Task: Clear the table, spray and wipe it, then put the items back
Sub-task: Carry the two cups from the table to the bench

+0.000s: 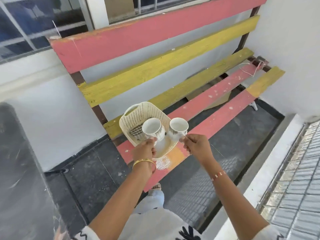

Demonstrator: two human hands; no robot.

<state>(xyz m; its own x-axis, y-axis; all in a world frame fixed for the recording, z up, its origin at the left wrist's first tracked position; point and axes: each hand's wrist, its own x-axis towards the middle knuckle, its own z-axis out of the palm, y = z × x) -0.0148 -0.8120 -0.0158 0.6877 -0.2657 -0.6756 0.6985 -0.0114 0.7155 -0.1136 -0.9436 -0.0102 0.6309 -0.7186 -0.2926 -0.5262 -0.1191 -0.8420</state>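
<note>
1. Floor point(97, 172) of dark speckled stone fills the lower part of the view from 6 to 9 o'clock, meeting a white wall point(52, 108) at 9 o'clock and another white wall at 2 o'clock.
2. Windows point(34, 23) with pale frames run along the top from 10 to 12 o'clock; a white ledge with a wire grille point(292, 186) sits at 4 o'clock.
3. A wooden bench point(216, 101) of pink and yellow slats on a dark frame crosses the middle, slanting from 7 toward 2 o'clock; its paint is chipped and spotted white.
4. A cream perforated basket point(138, 115) rests on the near end of the bench seat, just below centre, with a checked cloth point(136, 131) lying inside.
5. The left hand point(145, 151), with a gold bangle at the wrist, pinches the handle of a white cup point(153, 129) held over the basket.
6. The right hand point(199, 146) pinches the handle of a second white cup point(178, 129), held at the basket's 3 o'clock edge, just beside the first cup; whether either cup touches the basket cannot be told.
</note>
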